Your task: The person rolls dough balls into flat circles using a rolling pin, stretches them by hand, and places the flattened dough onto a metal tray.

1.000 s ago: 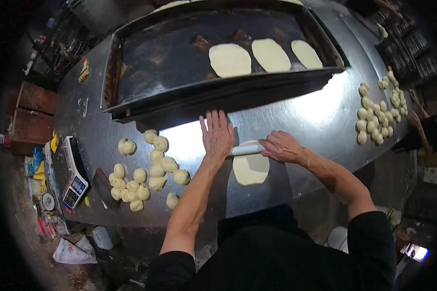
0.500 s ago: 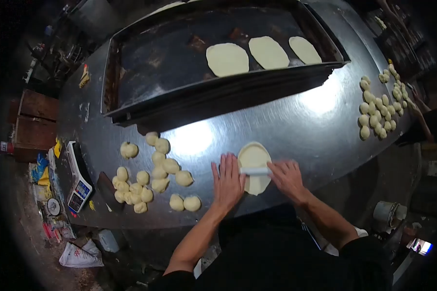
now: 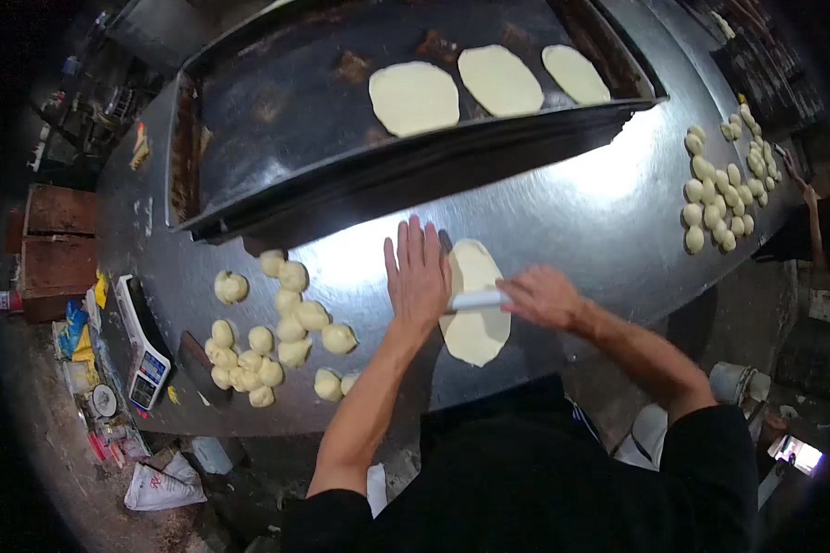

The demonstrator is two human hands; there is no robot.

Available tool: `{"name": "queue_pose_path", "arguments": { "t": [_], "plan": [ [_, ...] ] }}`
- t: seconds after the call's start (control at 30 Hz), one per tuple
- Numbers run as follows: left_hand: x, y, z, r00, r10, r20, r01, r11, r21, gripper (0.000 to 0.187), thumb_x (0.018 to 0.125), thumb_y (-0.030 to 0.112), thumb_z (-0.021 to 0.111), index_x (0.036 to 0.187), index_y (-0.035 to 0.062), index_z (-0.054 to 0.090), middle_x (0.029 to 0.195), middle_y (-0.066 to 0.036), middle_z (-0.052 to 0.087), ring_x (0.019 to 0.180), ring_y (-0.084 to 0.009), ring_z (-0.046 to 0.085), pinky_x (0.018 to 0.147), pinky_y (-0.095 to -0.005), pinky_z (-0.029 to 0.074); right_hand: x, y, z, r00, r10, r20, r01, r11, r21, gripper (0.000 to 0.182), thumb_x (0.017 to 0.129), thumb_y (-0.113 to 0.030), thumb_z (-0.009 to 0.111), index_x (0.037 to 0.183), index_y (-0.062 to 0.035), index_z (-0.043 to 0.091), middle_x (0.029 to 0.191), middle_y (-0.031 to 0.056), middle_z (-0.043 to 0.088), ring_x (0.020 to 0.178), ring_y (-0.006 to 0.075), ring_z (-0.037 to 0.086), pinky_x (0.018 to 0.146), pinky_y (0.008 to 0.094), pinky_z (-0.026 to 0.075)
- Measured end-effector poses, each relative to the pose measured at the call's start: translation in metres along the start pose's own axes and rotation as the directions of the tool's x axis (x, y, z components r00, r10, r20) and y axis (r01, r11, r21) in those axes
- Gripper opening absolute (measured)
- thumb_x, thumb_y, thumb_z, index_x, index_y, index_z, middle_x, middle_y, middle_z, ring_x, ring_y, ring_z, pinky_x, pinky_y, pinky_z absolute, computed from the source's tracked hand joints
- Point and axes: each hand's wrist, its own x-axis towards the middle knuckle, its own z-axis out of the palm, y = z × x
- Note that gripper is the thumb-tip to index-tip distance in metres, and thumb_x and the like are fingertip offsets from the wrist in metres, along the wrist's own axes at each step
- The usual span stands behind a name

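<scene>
So the dough [image 3: 475,341] is flat on the table [image 3: 572,235], pin [image 3: 477,300] lying across it. Left hand [image 3: 419,284] is pretty much flat, fingers straight, at the pin's left end; right hand [image 3: 542,297] is half curled over the other end. From the dough: balls [image 3: 311,315] at 9 o'clock, scale [image 3: 148,359] beyond them, tray [image 3: 277,129] with flat rounds [image 3: 415,97] around 12, more balls at 2.

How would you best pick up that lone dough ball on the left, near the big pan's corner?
I'd come straight down from above and cup the lone dough ball around its sides. It is roundish, and bare metal table shows all around it, so there seems to be room for the fingers. It looks soft, so a light hold is probably best.
</scene>
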Motion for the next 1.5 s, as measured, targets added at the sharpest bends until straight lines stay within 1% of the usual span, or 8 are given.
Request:
{"name": "queue_pose_path", "arguments": {
  "t": [0.33, 0.63, 0.73, 0.97, 1.1, 1.2, 1.33, 1.5],
  "plan": [
    [-0.191, 0.021, -0.054, 0.94, 0.166, 0.299, -0.113, 0.976, -0.188, 0.063, 0.088, 0.025, 0.062, 0.139, -0.0062, 0.042, 0.147, -0.023, 0.038, 0.14, -0.0369, 0.031, 0.112, -0.0629, 0.017, -0.089, -0.127, 0.036, 0.895, 0.368, -0.253, -0.312, 0.921, 0.233, 0.052, 0.073, -0.011, 0.077, 0.122, -0.0075, 0.061, 0.102, 0.0071, 0.058, 0.095, 0.0251, 0.055, 0.083, 0.0408, 0.039],
    [0.066, -0.014, 0.015, 0.956, 0.205, -0.209, -0.223, 0.973, -0.063, 0.04, 0.085, 0.021, 0.064, 0.119, 0.0009, 0.059, 0.109, -0.013, 0.061, 0.103, -0.0271, 0.057, 0.095, -0.0429, 0.042, 0.064, 0.066, 0.013, 0.794, 0.312, -0.521, -0.439, 0.888, -0.138, 0.031, 0.087, -0.029, 0.063, 0.109, -0.0075, 0.067, 0.092, 0.0074, 0.06, 0.087, 0.0235, 0.055, 0.074, 0.0389, 0.043],
    [0.083, -0.026, 0.003, 0.899, 0.384, -0.213, -0.417, 0.897, -0.144, 0.028, 0.08, 0.008, 0.066, 0.107, 0.0022, 0.063, 0.092, -0.008, 0.059, 0.082, -0.0237, 0.058, 0.067, -0.0356, 0.047, 0.087, 0.093, -0.021, 0.842, 0.331, -0.427, -0.379, 0.925, -0.03, 0.024, 0.089, -0.027, 0.062, 0.099, -0.0071, 0.067, 0.086, 0.0069, 0.061, 0.084, 0.0247, 0.056, 0.074, 0.0374, 0.044],
    [0.001, -0.011, 0.001, 0.96, 0.267, 0.08, -0.241, 0.941, -0.236, 0.02, 0.084, 0.005, 0.062, 0.104, 0.003, 0.06, 0.102, -0.011, 0.062, 0.093, -0.0317, 0.061, 0.08, -0.042, 0.048, 0.08, 0.009, 0.004, 0.919, 0.108, -0.38, -0.126, 0.992, -0.023, 0.015, 0.082, -0.021, 0.065, 0.083, -0.0053, 0.064, 0.079, 0.0114, 0.06, 0.079, 0.0301, 0.058, 0.072, 0.0419, 0.047],
    [-0.006, -0.02, -0.013, 0.912, 0.334, 0.239, -0.093, 0.735, -0.672, 0.016, 0.093, 0.009, 0.055, 0.107, 0.0031, 0.054, 0.101, -0.013, 0.063, 0.094, -0.0304, 0.062, 0.084, -0.042, 0.048, 0.066, 0.016, -0.021, 0.965, 0.26, -0.028, -0.242, 0.93, 0.277, 0.025, 0.079, -0.022, 0.067, 0.096, -0.0035, 0.062, 0.081, 0.0089, 0.061, 0.084, 0.0255, 0.059, 0.075, 0.0397, 0.047],
    [-0.015, -0.024, -0.01, 0.814, 0.152, 0.561, 0.485, 0.357, -0.799, 0.021, 0.097, 0.016, 0.052, 0.113, 0.0031, 0.052, 0.079, -0.006, 0.06, 0.072, -0.0122, 0.057, 0.067, -0.0289, 0.047, 0.058, -0.004, -0.049, 0.807, 0.281, 0.519, -0.59, 0.365, 0.72, 0.025, 0.083, -0.018, 0.069, 0.099, -0.0036, 0.056, 0.083, 0.0046, 0.065, 0.082, 0.0126, 0.059, 0.073, 0.0297, 0.047],
    [-0.014, -0.034, -0.054, 0.804, 0.21, 0.556, 0.569, -0.002, -0.823, 0.032, 0.097, 0.013, 0.055, 0.128, 0.006, 0.048, 0.088, -0.004, 0.065, 0.074, -0.0074, 0.056, 0.066, -0.0243, 0.046, 0.052, -0.028, -0.068, 0.807, 0.423, 0.411, -0.471, 0.044, 0.881, 0.027, 0.084, -0.012, 0.068, 0.106, -0.0027, 0.056, 0.082, 0.0071, 0.065, 0.078, 0.0133, 0.06, 0.072, 0.0273, 0.047],
    [0.01, -0.041, -0.153, 0.914, 0.182, 0.362, 0.39, -0.15, -0.909, 0.052, 0.092, 0.006, 0.061, 0.141, 0.0071, 0.043, 0.087, 0.001, 0.062, 0.077, -0.0053, 0.055, 0.071, -0.022, 0.045, 0.078, -0.057, -0.147, 0.898, 0.355, 0.261, -0.326, 0.135, 0.936, 0.03, 0.086, -0.008, 0.068, 0.113, -0.002, 0.057, 0.081, 0.0037, 0.065, 0.073, 0.009, 0.059, 0.068, 0.0255, 0.048]
  ]
}}
